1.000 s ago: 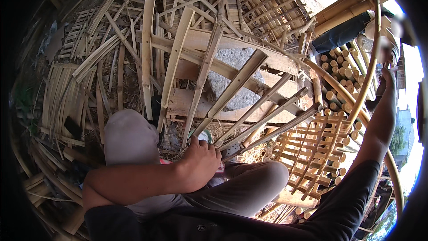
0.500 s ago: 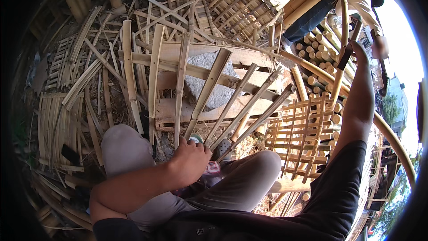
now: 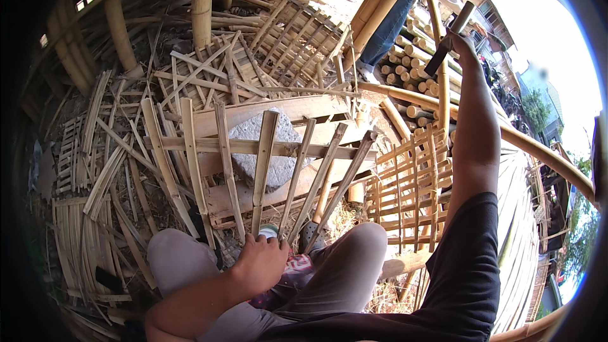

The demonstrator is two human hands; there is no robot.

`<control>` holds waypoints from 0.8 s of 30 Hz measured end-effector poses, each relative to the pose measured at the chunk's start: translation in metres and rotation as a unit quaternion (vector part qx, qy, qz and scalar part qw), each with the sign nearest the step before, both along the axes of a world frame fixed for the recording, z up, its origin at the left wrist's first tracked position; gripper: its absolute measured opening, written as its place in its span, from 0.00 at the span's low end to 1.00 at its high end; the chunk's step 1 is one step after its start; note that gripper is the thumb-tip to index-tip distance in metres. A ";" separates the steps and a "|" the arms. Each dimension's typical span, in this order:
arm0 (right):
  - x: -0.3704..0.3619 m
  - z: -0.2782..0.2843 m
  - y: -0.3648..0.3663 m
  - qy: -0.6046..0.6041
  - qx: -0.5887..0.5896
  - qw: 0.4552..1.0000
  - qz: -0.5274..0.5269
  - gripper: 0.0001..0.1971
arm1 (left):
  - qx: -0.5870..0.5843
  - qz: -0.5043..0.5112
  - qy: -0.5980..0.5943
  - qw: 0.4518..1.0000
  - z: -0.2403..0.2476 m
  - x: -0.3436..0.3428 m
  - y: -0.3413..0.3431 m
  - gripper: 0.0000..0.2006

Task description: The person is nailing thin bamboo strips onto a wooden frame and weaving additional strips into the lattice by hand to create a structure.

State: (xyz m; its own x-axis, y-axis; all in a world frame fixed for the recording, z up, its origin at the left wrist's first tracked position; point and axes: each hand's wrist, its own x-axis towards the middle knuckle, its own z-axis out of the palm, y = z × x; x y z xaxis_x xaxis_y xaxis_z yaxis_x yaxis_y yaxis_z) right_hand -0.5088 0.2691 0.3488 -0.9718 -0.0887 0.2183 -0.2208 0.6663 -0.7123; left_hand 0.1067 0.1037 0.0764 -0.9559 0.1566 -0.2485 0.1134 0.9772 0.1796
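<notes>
My left hand (image 3: 259, 265) is closed around the near end of a bamboo slat (image 3: 265, 158) in front of my knees. That slat belongs to a fan of several split bamboo slats lying over a bamboo crosspiece (image 3: 206, 145). Under them, a rough grey stone block (image 3: 278, 174) rests on wooden planks (image 3: 253, 113). My right hand (image 3: 460, 47) is raised at the end of an outstretched arm, gripping a short stout tool (image 3: 438, 60). One end of the tool is dark, the other brownish; its exact kind is unclear. A pale round object (image 3: 268, 230) shows just beyond my left fingers.
Bamboo lattice panels lie behind (image 3: 301, 41) and right of the planks (image 3: 411, 183). Loose slats (image 3: 104, 164) clutter the left. Upright poles (image 3: 202, 6) stand at the back. Past my right hand are cut bamboo poles (image 3: 415, 57) and another person in jeans (image 3: 386, 28).
The view has shifted, so the slats and stone sit lower and farther left. My right hand still holds the tool aloft, appearing a little higher. My left hand keeps its hold at the slat end.
</notes>
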 end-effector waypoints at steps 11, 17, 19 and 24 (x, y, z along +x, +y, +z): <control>0.078 0.044 0.021 0.077 -0.031 0.996 -0.020 0.14 | 0.007 -0.019 0.000 1.000 -0.008 -0.002 0.006 0.23; 0.085 0.039 0.012 0.070 -0.096 0.991 0.060 0.18 | 0.006 -0.015 0.005 1.000 -0.011 -0.003 0.005 0.21; 0.075 0.038 0.013 0.069 -0.089 0.985 0.129 0.17 | 0.013 -0.010 -0.014 1.000 -0.006 -0.005 0.007 0.18; 0.099 0.033 -0.007 -0.015 -0.146 0.970 0.196 0.16 | 0.009 -0.012 -0.010 1.000 -0.013 -0.004 0.003 0.19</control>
